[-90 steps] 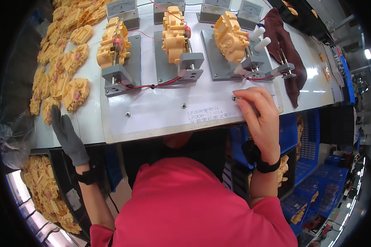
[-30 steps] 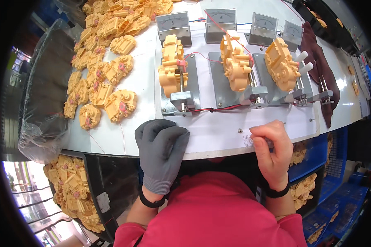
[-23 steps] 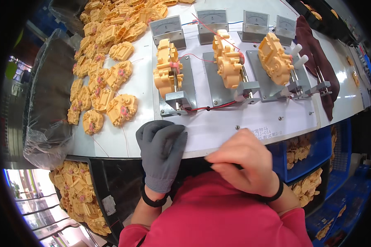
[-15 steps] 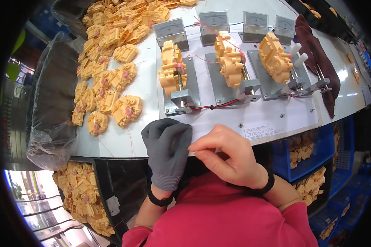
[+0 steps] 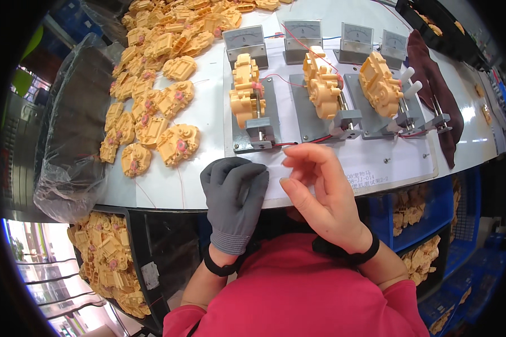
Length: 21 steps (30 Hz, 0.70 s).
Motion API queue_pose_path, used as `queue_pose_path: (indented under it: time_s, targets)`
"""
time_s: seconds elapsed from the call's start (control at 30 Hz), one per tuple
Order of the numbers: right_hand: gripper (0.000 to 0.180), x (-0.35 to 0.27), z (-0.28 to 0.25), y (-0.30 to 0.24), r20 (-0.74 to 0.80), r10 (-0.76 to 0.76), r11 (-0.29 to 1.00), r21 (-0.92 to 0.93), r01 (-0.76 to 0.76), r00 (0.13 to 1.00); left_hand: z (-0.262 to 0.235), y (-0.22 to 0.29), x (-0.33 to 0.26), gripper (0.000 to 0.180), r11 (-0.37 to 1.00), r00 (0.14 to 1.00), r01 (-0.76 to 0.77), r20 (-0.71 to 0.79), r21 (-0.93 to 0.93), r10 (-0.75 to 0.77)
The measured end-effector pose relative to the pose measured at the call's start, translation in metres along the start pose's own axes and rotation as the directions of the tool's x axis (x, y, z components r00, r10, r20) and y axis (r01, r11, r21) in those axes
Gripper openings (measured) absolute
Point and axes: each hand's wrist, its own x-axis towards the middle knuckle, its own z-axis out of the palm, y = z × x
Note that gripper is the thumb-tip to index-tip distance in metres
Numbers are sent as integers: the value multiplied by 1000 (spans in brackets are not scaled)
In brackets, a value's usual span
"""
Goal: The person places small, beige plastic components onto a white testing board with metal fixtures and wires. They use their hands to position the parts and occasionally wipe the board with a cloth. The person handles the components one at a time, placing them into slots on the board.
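left hand point(image 5: 234, 194) in a grey glove, flat on the front edge of the white table point(image 5: 208, 84), fingers together and pointing away, holding nothing. right hand point(image 5: 320, 194) bare, raised just beside it, thumb and curled fingers close together near the glove's fingertips; cannot tell whether anything is pinched between them. black band point(image 5: 360, 253) on the right wrist. straight ahead, a white board point(image 5: 376, 163) carrying three grey metal stands, each with a yellow plastic gearbox: left gearbox point(image 5: 245, 96), middle gearbox point(image 5: 321, 81), right gearbox point(image 5: 380, 84). four small dial meters point(image 5: 244, 40) lined up behind. heap of loose yellow gearboxes point(image 5: 152, 106) spread to the left, near a clear plastic bag point(image 5: 67, 140). dark brown cloth point(image 5: 433, 95) lying to the right.
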Motion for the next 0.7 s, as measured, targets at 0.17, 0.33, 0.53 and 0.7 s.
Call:
queue_pose_path:
  time_s: [0.17, 0.33, 0.53, 0.7]
  targets:
    - [46, 6, 4, 0, -13, 25, 999, 31, -25, 1000, -1, 1, 0, 18, 1000, 1000, 6, 17, -4, -6]
    - [51, 9, 6, -3, 26, 32, 999, -3, -32, 999, -2, 0, -2, 19, 1000, 999, -27, 24, 6, 27]
    - [52, 9, 4, -6, 39, 32, 999, -37, -30, 999, -3, -1, 0, 18, 998, 998, -61, 30, -1, 61]
    - [52, 9, 4, -5, 42, 28, 999, -37, -27, 999, -3, -3, -2, 18, 998, 997, -70, 37, 1, 70]
